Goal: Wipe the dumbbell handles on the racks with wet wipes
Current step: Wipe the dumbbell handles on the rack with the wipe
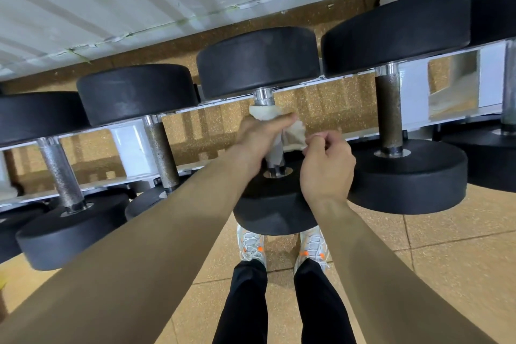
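Knurled steel, the middle dumbbell's handle (264, 98) runs 12 to 6 between black rubber heads on the white rack (125, 135). The left hand (261, 135) grips a damp white wet wipe (293, 134) round it. At 3 o'clock the right hand (326, 167) curls its fingers (321, 138) at the wipe's loose edge; whether they pinch it is unclear.

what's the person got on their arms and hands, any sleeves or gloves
Nothing worn that shows: the left arm and right arm are bare to the frame edge, no sleeves. The left hand and right hand have no gloves, and no watch, bracelet or ring is visible.
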`<action>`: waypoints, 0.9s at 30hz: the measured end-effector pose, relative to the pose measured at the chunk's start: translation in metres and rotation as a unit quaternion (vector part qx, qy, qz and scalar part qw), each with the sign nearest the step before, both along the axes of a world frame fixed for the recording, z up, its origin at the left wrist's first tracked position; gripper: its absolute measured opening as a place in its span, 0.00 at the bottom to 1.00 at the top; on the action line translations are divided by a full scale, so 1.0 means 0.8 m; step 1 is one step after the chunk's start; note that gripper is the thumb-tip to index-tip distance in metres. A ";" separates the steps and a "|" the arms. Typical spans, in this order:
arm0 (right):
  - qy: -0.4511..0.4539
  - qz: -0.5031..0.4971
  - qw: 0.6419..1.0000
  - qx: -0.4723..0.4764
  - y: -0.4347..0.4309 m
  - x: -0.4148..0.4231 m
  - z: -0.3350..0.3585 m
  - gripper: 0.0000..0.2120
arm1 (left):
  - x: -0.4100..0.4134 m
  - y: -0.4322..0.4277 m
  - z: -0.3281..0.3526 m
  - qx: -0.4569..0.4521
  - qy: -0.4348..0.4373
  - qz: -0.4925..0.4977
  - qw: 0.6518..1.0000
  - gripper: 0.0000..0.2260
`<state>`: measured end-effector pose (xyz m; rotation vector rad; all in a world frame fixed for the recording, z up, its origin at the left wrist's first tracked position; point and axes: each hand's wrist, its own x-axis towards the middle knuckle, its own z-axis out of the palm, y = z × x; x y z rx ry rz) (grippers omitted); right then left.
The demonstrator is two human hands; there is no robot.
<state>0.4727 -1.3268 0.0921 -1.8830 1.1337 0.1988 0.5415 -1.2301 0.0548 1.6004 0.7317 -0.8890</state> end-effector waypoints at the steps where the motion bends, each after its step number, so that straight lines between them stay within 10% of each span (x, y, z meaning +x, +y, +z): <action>1: 0.003 0.002 1.000 0.001 0.000 0.000 0.001 0.10 | 0.008 0.008 -0.002 -0.031 -0.019 -0.016 0.999 0.22; 10: 0.009 -0.001 1.000 0.001 0.002 0.002 0.000 0.10 | -0.001 0.050 0.001 -0.205 0.002 0.009 0.979 0.18; 15: 0.010 -0.004 1.000 0.010 0.001 0.002 0.001 0.10 | 0.009 0.083 0.004 -0.058 -0.025 -0.142 0.988 0.26; 22: 0.003 -0.003 1.000 0.014 0.000 0.000 0.000 0.10 | 0.029 0.091 0.027 0.065 -0.059 -0.219 0.972 0.08; 27: 0.002 0.000 1.000 0.011 0.000 0.000 -0.001 0.10 | 0.022 0.081 0.049 -0.029 -0.003 -0.229 0.973 0.17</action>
